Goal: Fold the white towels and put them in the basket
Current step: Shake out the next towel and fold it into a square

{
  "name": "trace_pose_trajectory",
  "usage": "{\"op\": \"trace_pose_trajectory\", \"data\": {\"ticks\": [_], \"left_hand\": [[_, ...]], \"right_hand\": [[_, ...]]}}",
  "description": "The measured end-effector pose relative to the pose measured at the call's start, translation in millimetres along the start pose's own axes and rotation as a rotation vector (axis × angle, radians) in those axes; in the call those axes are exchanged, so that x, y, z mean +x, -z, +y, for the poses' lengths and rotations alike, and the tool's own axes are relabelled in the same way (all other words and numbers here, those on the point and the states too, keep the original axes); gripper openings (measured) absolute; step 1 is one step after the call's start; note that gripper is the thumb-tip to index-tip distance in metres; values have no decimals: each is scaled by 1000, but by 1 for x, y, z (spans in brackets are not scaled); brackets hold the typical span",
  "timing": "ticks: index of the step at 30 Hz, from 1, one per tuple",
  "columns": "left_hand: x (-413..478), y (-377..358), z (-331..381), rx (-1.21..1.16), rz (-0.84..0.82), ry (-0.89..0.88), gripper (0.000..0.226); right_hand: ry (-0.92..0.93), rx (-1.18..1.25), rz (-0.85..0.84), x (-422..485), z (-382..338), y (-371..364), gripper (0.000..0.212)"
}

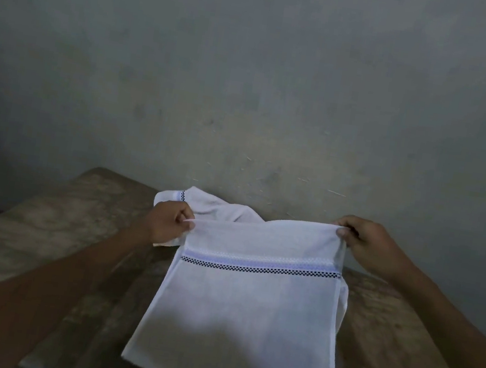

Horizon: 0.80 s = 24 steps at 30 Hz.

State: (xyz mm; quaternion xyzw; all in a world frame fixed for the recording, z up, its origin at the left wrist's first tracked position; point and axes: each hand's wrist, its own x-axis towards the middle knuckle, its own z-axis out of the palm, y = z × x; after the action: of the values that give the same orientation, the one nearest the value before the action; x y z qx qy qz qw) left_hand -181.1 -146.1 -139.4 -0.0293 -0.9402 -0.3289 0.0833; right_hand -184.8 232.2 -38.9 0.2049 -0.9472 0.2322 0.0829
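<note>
A white towel (247, 316) with a pale blue band and a black checked stripe hangs in front of me, doubled over, its lower edge near the table's front. My left hand (168, 220) pinches its top left corner. My right hand (359, 239) pinches the top right corner, so the top edge is stretched between them. Behind it, a second white towel (216, 208) lies crumpled on the table by the wall. No basket shows in this view.
A worn wooden table (69, 236) runs from the wall toward me, with bare wood left and right of the towel. A grey plaster wall (249, 90) stands right behind it. Dark floor lies at the far left.
</note>
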Motion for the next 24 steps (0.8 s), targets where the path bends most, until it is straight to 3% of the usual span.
{"op": "trace_pose_trajectory", "data": {"ticks": [3, 6, 8, 11, 14, 16, 20, 24], "left_hand": [[-14, 3, 18, 151, -126, -9, 11], [-24, -8, 52, 189, -112, -64, 62], [-28, -21, 89, 80, -94, -228, 78], [-30, -38, 143, -19, -220, -397, 61], [-16, -53, 168, -189, -346, -420, 55], [-9, -56, 174, -223, -368, -438, 46], [-3, -60, 177, -358, -358, -433, 7], [-6, -59, 178, -384, -329, -460, 22]], "right_hand": [[39, -22, -18, -13, -12, 17, 14], [54, -38, -63, -23, -18, 21, 13], [52, -35, -66, -28, -16, 17, 12], [81, -23, -52, -34, -13, 8, 12], [123, -35, -43, -37, -11, 2, 15], [146, -31, -43, -38, -8, 1, 16], [158, -12, -36, -41, -2, 1, 16], [117, 47, -19, -41, -3, 2, 15]]}}
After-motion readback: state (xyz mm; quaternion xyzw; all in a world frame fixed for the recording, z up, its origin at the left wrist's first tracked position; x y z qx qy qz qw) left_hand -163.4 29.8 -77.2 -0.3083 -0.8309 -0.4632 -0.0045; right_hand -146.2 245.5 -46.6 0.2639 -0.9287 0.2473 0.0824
